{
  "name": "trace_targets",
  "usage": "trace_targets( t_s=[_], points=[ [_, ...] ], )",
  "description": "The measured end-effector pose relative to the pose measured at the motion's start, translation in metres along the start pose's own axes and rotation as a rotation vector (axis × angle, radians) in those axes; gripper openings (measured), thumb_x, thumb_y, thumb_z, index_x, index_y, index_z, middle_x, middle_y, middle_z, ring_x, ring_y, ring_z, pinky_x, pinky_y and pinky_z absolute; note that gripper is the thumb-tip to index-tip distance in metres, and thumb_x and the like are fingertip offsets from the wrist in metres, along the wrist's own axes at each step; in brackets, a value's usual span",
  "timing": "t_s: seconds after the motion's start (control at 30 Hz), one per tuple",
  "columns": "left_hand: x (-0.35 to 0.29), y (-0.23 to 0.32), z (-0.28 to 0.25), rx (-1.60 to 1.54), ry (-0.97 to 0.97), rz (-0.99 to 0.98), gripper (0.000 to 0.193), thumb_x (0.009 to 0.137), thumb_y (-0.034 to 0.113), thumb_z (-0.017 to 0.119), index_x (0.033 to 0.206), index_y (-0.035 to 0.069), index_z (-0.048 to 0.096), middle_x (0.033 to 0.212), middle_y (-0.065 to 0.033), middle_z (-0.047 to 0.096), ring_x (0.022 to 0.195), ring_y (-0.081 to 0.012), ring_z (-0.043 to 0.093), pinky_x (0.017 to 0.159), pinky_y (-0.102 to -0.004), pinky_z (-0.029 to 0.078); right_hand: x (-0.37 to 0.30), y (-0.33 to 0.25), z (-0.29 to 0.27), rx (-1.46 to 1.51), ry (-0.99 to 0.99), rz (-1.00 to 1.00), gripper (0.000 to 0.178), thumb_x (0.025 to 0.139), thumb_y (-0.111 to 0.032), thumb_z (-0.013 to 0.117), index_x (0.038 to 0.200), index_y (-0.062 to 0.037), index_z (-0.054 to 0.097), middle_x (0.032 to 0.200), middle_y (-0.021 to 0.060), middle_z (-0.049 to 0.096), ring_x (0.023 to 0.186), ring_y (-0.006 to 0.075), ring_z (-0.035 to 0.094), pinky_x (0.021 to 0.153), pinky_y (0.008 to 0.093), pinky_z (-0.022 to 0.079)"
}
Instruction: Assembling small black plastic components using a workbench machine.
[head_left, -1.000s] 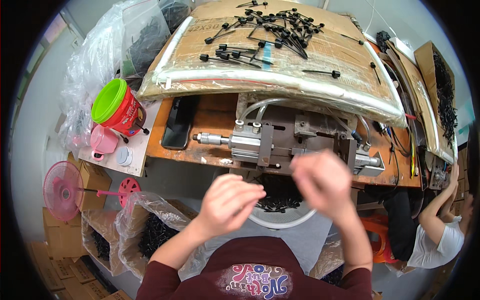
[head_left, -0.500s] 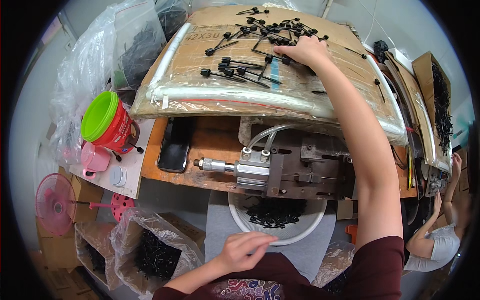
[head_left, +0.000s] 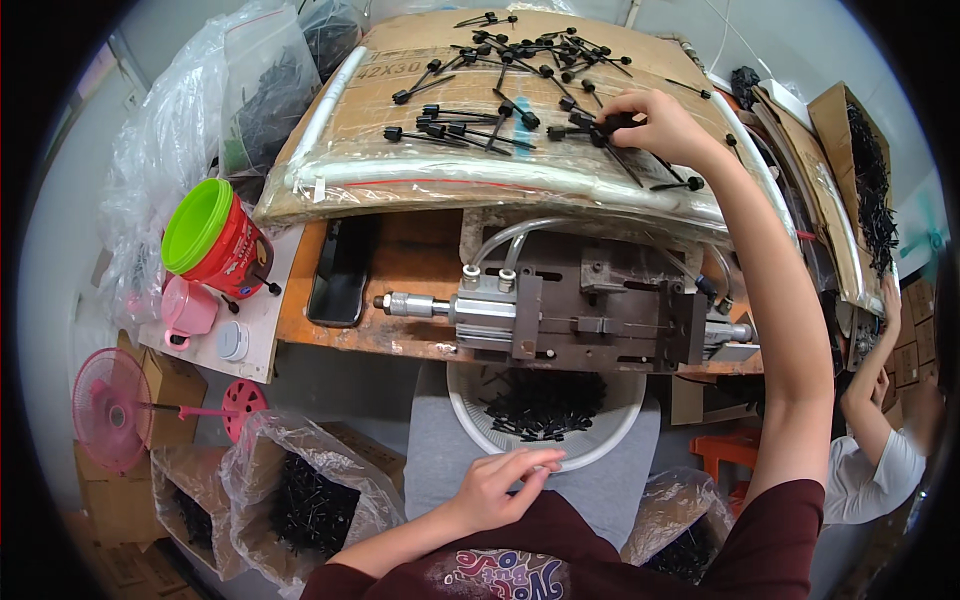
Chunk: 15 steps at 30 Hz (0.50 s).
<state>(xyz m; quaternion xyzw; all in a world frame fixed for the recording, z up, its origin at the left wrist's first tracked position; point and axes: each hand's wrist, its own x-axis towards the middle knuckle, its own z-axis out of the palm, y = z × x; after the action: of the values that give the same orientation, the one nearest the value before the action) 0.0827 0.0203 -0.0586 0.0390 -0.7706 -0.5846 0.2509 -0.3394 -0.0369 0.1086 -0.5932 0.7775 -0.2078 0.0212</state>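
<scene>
My right hand reaches far up onto a cardboard sheet covered with several black pins, and its fingers pinch a few of those pins at the sheet's right side. My left hand rests low on my lap, fingers loosely spread, touching the near rim of a white bowl that holds small black parts. It holds nothing. Between the two hands a metal press with a pneumatic cylinder sits on a wooden bench.
A red tub with a green lid, a pink cup and a black phone lie left of the press. Plastic bags of black parts and a pink fan stand at the lower left. Another person sits at the right.
My right hand rose from in front of the press to the cardboard sheet and then shifted right onto the pins. My left hand dropped to the bowl's rim.
</scene>
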Motion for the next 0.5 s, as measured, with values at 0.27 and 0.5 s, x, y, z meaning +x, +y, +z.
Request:
trace_targets(
  t_s=[0.27,0.5],
  points=[
    [-0.018,0.008,0.013,0.247,-0.103,0.135,0.039,0.083,0.0,0.066,0.121,0.006,0.063,0.087,-0.0069,0.071,0.069,-0.0216,0.069,0.06,-0.0315,0.055,-0.031,-0.025,-0.024,-0.069,-0.04,-0.027,0.035,0.076,-0.022,0.077,0.109,-0.0117,0.073,0.104,0.0101,0.07,0.098,0.0239,0.064,0.088,0.0378,0.05],
    [-0.018,0.007,0.011,0.304,-0.12,0.094,0.038,0.082,-0.002,0.066,0.119,0.004,0.063,0.089,-0.0071,0.072,0.074,-0.0214,0.071,0.064,-0.0309,0.056,-0.045,-0.044,-0.05,-0.11,-0.008,0.187,0.044,0.07,-0.027,0.08,0.106,-0.0038,0.07,0.104,0.0131,0.071,0.095,0.0256,0.066,0.085,0.0366,0.052]
  ],
)
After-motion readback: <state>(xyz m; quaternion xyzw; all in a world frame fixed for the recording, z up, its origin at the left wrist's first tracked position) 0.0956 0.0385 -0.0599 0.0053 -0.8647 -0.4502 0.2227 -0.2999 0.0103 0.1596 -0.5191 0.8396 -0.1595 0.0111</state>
